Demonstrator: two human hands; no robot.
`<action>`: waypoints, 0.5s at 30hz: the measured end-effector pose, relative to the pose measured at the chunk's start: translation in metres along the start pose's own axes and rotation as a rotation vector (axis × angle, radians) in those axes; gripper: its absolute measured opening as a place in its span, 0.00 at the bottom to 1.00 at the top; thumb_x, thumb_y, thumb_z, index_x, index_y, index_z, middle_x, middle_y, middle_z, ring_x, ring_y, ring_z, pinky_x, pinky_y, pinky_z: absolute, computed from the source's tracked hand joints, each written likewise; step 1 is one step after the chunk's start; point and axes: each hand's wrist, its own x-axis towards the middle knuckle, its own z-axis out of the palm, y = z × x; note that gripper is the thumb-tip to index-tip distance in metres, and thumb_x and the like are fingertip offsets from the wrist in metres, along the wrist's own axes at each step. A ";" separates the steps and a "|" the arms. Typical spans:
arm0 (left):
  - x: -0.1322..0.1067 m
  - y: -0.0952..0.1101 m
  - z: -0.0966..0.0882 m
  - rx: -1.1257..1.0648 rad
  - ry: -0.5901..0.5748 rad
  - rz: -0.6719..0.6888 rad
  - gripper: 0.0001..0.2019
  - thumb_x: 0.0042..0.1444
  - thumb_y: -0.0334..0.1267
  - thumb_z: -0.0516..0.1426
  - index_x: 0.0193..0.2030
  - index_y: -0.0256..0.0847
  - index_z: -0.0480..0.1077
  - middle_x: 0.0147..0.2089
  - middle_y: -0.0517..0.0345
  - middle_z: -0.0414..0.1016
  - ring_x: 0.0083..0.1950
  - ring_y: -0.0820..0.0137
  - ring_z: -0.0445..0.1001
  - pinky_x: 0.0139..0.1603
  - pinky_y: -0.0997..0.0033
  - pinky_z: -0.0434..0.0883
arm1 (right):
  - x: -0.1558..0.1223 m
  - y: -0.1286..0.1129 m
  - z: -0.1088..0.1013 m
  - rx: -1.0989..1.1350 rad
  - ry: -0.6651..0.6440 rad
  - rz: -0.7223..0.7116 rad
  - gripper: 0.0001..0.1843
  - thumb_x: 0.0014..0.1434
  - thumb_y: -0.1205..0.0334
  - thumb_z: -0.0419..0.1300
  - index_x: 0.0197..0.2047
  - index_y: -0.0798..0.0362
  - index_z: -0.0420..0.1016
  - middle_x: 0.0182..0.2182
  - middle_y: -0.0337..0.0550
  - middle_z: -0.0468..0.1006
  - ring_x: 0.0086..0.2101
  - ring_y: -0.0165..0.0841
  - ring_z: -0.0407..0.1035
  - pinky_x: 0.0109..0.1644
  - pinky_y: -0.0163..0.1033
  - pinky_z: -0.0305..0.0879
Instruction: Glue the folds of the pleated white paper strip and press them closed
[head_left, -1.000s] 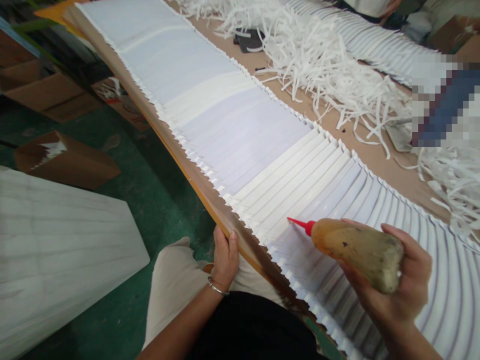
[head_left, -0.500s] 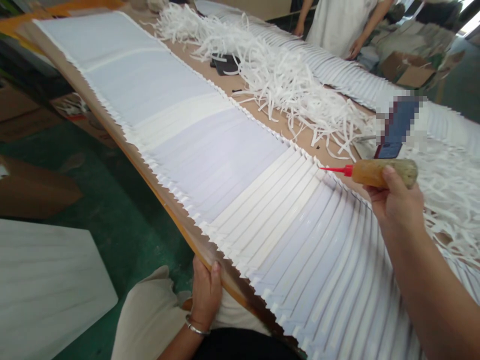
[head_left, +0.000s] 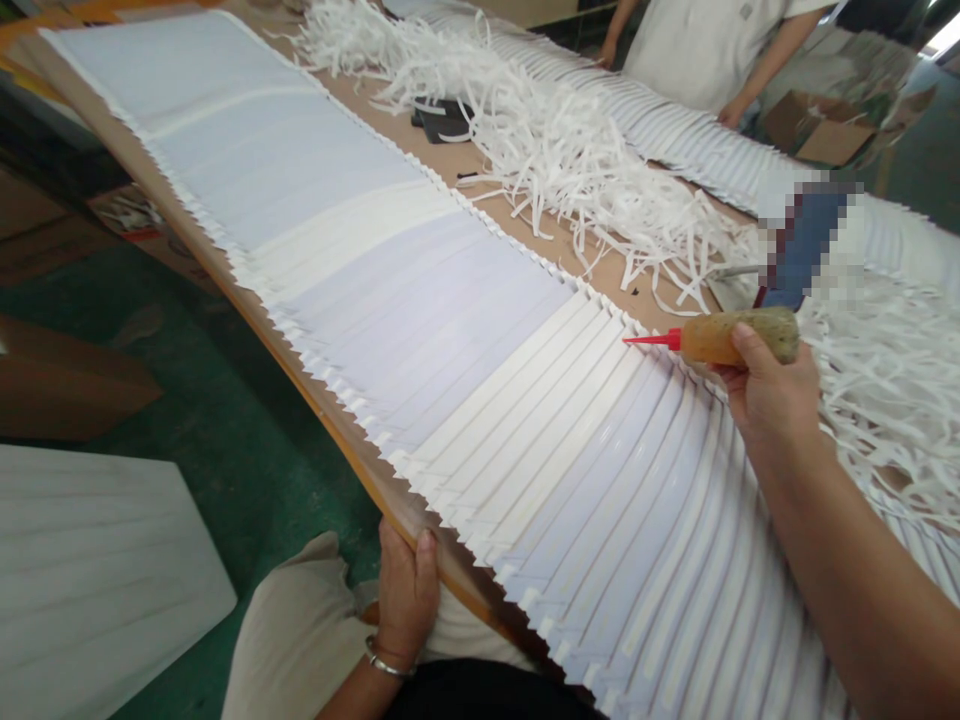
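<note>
Right hand point(head_left: 776, 390) clamped red-tipped bottle point(head_left: 712, 338), left hand point(head_left: 409, 590) met worktop edge point(head_left: 405, 508), grip unclear; looked partway: near strips point(head_left: 645, 520) fanned, far strips point(head_left: 225, 150) not yet.

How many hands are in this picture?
4: the left hand at the table edge, the right hand holding the bottle, and across the table, a co-worker's hand and other hand.

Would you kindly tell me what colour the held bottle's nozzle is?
The nozzle is red, seen best in the head view.
</note>
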 end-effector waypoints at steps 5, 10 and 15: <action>0.000 -0.002 0.000 0.001 -0.009 -0.009 0.19 0.71 0.52 0.47 0.55 0.39 0.61 0.48 0.43 0.71 0.49 0.50 0.76 0.54 0.44 0.76 | -0.027 -0.010 0.004 0.029 -0.038 0.005 0.28 0.45 0.55 0.80 0.43 0.50 0.70 0.39 0.40 0.77 0.36 0.37 0.76 0.41 0.50 0.81; -0.001 -0.003 0.001 -0.017 -0.019 -0.003 0.21 0.71 0.52 0.47 0.59 0.38 0.61 0.51 0.41 0.72 0.52 0.51 0.76 0.56 0.45 0.76 | -0.065 -0.022 0.006 0.023 -0.111 -0.014 0.27 0.49 0.52 0.79 0.45 0.50 0.72 0.41 0.40 0.77 0.38 0.36 0.75 0.43 0.52 0.81; -0.001 -0.006 0.003 -0.039 -0.016 0.012 0.23 0.71 0.53 0.47 0.63 0.37 0.61 0.54 0.39 0.72 0.56 0.50 0.76 0.60 0.42 0.75 | -0.104 -0.036 0.009 -0.016 -0.156 0.006 0.27 0.50 0.50 0.78 0.47 0.49 0.73 0.42 0.40 0.76 0.41 0.37 0.75 0.44 0.49 0.79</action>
